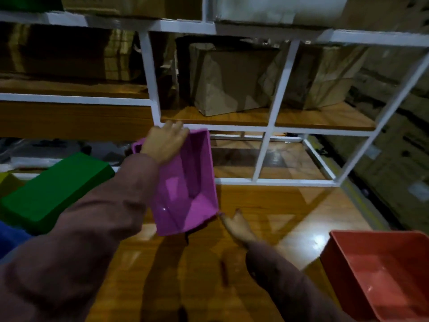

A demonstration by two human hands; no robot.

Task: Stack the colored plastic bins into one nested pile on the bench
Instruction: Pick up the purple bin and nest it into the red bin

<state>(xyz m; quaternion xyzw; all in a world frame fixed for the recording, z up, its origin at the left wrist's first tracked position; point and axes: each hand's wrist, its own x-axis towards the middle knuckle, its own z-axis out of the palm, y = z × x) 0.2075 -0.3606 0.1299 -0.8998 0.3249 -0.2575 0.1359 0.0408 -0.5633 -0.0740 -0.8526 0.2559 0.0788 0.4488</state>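
Brown sleeves [76, 240] fill the foreground, both arms reaching over the wooden worktop [267, 205]; the left hand [164, 142] grips the far rim of the pink bin [185, 182], fingers curled over its edge, holding it tilted with its open side facing us, above the worktop; the right hand [236, 225] sits just beside the bin's lower right corner, fingers spread and holding nothing; whether it touches the corner, I cannot tell; the green bin [55, 191] lies upside down to the left; the red bin [380, 273] stands upright, well apart at the right; white shelving [267, 154] behind holds brown paper bags [227, 82].
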